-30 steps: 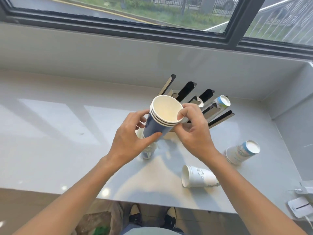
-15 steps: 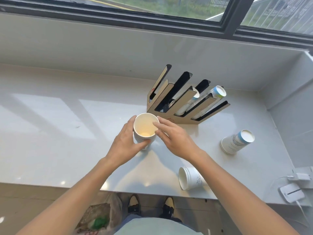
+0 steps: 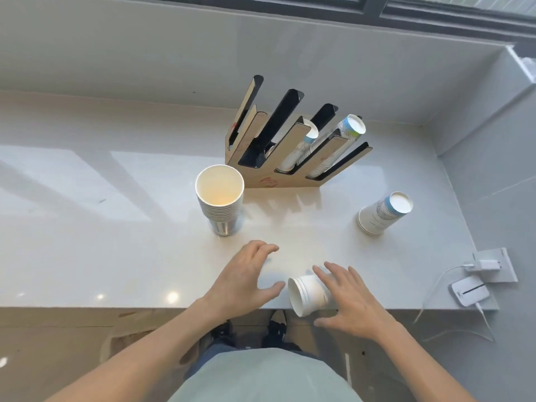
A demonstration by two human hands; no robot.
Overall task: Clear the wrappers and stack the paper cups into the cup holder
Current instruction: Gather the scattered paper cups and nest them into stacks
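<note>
Glossy, smooth white counter (image 3: 116, 256) — matt paper cups (image 3: 219, 198), and a wood-faced cup holder (image 3: 290, 158) with shiny black insides.

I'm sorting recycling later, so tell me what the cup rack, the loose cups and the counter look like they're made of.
Cup holder: looks like thin wood or fibreboard, matte tan faces, with dark glossy channel liners, possibly plastic.
Upright cup stack: paper, with thin rolled rims and a plain white inside.
Cup on its side: the same paper.
Counter: pale polished stone or solid surface; it mirrors the window light.
</note>
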